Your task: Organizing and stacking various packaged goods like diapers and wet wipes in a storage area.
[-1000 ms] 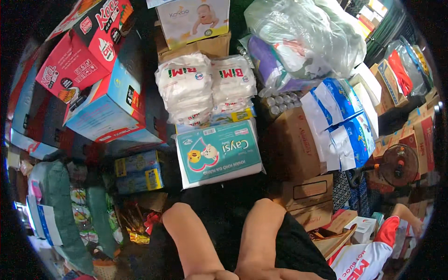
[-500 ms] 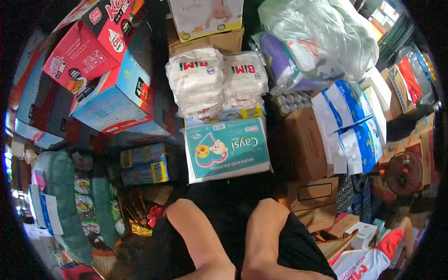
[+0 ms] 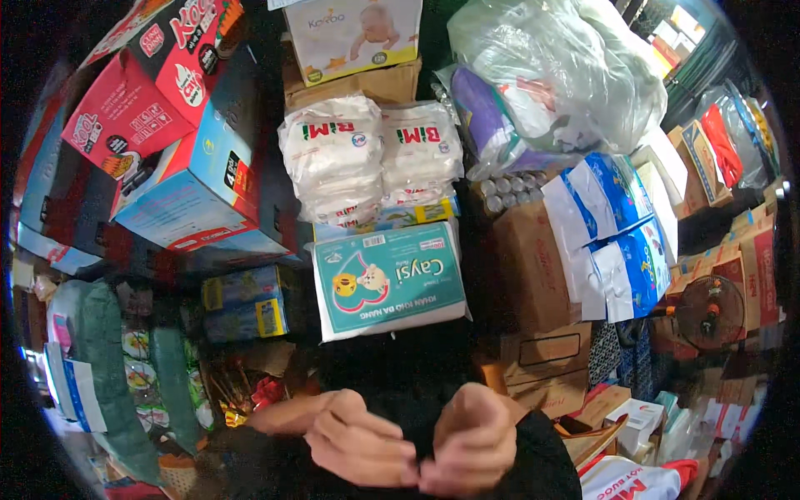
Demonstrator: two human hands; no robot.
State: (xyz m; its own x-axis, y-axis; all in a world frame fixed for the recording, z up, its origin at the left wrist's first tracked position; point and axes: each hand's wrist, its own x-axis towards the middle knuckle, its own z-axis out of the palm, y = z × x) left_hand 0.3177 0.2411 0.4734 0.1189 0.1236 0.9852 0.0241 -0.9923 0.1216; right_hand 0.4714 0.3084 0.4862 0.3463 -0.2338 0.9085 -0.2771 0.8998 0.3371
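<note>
Over my dark-clothed lap, my left hand and my right hand face each other with their fingertips close together. The fingers of both are loosely bent and a little blurred. Nothing shows between them. Just beyond lies a flat teal and white pack of wipes, untouched by either hand. Behind it, white plastic-wrapped packs stand in two stacks, on top of a blue and yellow pack.
Red and blue cartons are piled at left. A picture-printed box stands at the back, beside a large clear plastic bag. Blue and white packs lean at right near brown cartons and a fan.
Earlier only my bent bare arms showed, elbows forward and hands out of view. Now both hands have come down in front of me. The view has shifted slightly.
</note>
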